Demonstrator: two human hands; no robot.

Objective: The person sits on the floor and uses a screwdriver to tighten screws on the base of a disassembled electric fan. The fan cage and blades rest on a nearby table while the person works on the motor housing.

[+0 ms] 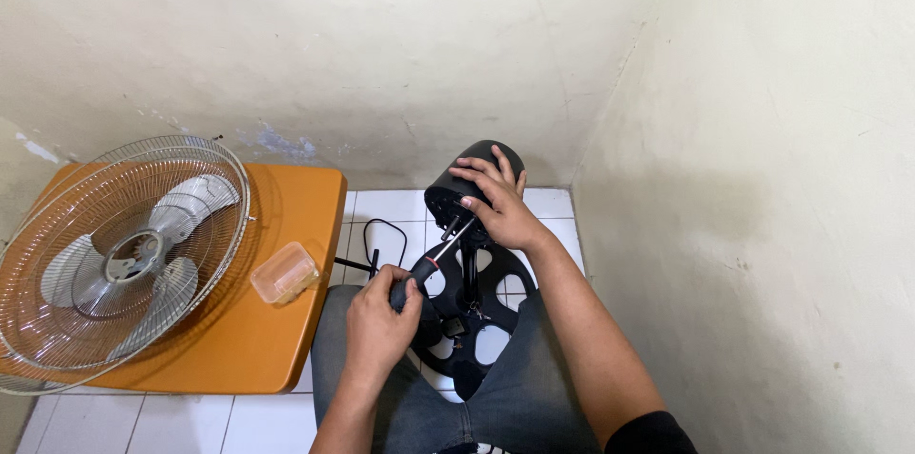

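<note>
My left hand (379, 319) grips the black handle of a screwdriver (434, 259), whose shaft points up into the back of a black fan motor housing (448, 192). My right hand (498, 201) lies over the housing, fingers spread on its top and side. Below the motor, a black round fan base with cut-out holes (491, 306) rests against my legs in grey trousers.
An orange low table (286, 216) at the left carries a wire fan guard with grey blades (119, 254) and a small clear plastic box (283, 273). A black cord (381, 235) loops on the white tiled floor. Cream walls meet in a corner close ahead and right.
</note>
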